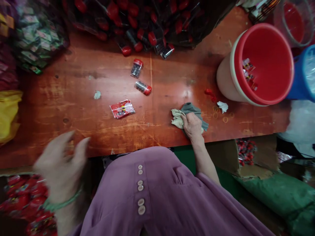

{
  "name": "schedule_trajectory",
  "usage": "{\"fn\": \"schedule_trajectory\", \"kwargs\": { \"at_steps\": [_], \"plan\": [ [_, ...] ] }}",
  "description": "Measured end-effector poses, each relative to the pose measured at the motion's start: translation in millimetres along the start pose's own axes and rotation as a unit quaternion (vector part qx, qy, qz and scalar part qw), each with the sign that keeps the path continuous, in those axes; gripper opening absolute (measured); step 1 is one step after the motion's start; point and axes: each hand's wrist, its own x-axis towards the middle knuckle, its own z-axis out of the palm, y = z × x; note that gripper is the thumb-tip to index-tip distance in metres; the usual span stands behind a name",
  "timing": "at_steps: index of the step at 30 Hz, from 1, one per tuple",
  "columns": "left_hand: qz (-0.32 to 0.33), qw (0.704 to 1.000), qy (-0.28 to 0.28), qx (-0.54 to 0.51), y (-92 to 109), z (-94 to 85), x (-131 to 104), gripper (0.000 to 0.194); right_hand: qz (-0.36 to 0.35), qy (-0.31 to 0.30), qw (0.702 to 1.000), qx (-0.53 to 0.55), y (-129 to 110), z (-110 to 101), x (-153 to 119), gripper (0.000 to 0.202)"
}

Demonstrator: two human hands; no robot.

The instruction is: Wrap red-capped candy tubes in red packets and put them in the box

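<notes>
1. Where the worn, reddish-brown wooden bench (73, 82) runs across the view, its far edge is crowded with a heap of clear red-capped tubes (147, 23), and a pile of small green and white packets (36, 39) sits at the far left.
2. Two loose red-capped tubes (140, 77) and a flat red and white sachet (122, 108) lie on the bare middle of the bench.
3. A red plastic bucket with a cream outer wall (265, 62) is tipped on its side at the right, with a few small packets inside; a blue tub (304, 75) touches it.
4. The right hand (192, 126) rests near the front edge, fingers curled around a crumpled grey and beige cloth (188, 114), pressing it to the bench.
5. The left hand (61, 160), blurred, hovers at the front edge with fingers spread wide, holding nothing; a green band circles its wrist.
</notes>
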Motion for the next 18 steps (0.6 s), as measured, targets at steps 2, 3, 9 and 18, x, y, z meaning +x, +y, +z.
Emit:
{"fn": "schedule_trajectory", "kwargs": {
  "at_steps": [2, 3, 9, 18],
  "plan": [
    [0.136, 0.983, -0.004, 0.120, 9, 56.7, 30, 0.038, -0.014, -0.008, 1.000, 0.005, -3, 3, 4, 0.037],
    [0.193, 0.971, -0.081, 0.114, 18, 87.4, 42, 0.036, -0.021, -0.011, 1.000, 0.009, -5, 3, 7, 0.038],
    [0.337, 0.865, -0.281, 0.244, 60, 225.1, 70, 0.045, -0.047, -0.061, 0.988, 0.134, -17, -16, 14, 0.038],
    [0.384, 0.835, -0.293, 0.264, 40, 260.1, 89, 0.035, -0.052, -0.055, 0.969, 0.236, -6, -30, 6, 0.024]
  ]
}}
